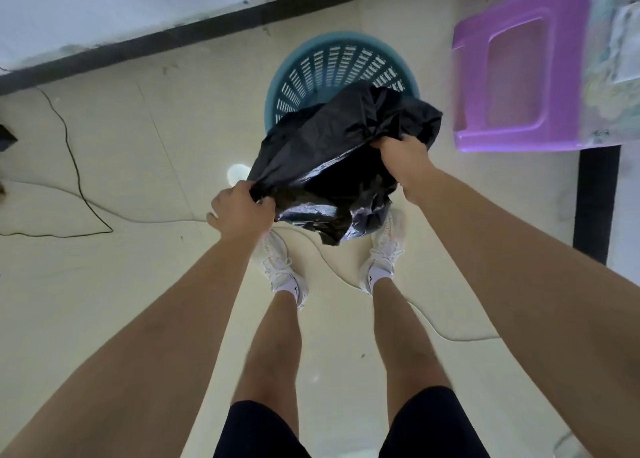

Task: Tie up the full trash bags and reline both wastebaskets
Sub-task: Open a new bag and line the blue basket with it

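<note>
A: Where is the bag [332, 152]?
B: Up in the air, in front of the basket [332, 73]. The left hand [239, 211] pinches one edge. The right hand [403, 161] grips the other edge.
A: Can you see the whole basket?
B: No. The bag hides its near side. I can't tell what is inside the bag.
A: Is there room?
B: The floor [121, 138] on the left is open, but a wire [78, 180] lies there. A purple stool [516, 73] sits near on the right. A wall is close behind.
</note>
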Action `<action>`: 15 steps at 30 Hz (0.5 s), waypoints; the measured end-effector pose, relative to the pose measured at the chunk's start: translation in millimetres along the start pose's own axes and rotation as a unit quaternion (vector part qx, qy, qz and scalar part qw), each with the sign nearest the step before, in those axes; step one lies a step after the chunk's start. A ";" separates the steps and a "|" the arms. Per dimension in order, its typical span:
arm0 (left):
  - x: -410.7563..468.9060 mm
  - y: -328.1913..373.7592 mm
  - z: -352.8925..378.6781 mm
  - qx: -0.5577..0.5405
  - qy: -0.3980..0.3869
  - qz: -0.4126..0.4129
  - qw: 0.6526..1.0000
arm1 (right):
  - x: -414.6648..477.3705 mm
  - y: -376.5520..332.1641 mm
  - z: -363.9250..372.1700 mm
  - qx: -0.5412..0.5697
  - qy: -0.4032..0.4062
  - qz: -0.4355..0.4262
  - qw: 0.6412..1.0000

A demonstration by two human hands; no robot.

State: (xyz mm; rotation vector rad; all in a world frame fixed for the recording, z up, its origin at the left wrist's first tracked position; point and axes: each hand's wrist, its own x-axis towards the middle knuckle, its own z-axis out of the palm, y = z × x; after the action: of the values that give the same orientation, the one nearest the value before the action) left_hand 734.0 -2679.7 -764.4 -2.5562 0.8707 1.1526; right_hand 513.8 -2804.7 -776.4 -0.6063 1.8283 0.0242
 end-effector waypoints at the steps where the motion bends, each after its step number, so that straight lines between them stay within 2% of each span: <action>1: 7.3 1.2 4.5 0.012 0.000 0.015 1.000 | 12.5 0.9 5.8 0.000 -0.002 0.005 1.000; 2: 14.1 2.9 9.3 0.001 0.002 0.030 1.000 | 35.9 7.5 12.9 0.000 -0.009 0.009 1.000; 4: 29.0 8.9 17.1 -0.087 0.021 0.067 0.994 | 73.7 17.0 33.3 0.012 -0.037 0.009 0.999; 7: 48.4 23.7 23.8 -0.227 0.084 0.141 0.960 | 69.3 1.6 64.6 0.031 -0.076 -0.009 0.997; 9: 59.7 37.4 27.8 -0.270 0.109 0.182 0.939 | 67.9 -8.9 83.2 0.044 -0.077 -0.041 0.995; 12: 76.8 57.9 34.9 -0.276 0.134 0.239 0.921 | 93.2 -7.5 106.4 0.059 -0.039 -0.107 0.992; 15: 98.0 63.6 43.6 -0.218 0.155 0.268 0.925 | 122.8 3.3 111.6 0.022 -0.026 -0.107 0.994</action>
State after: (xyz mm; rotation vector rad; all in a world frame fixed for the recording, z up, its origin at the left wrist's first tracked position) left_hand 720.7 -2755.3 -862.7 -3.0196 1.6347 1.1953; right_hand 584.8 -2815.2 -926.0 -0.7605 1.7016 -0.1433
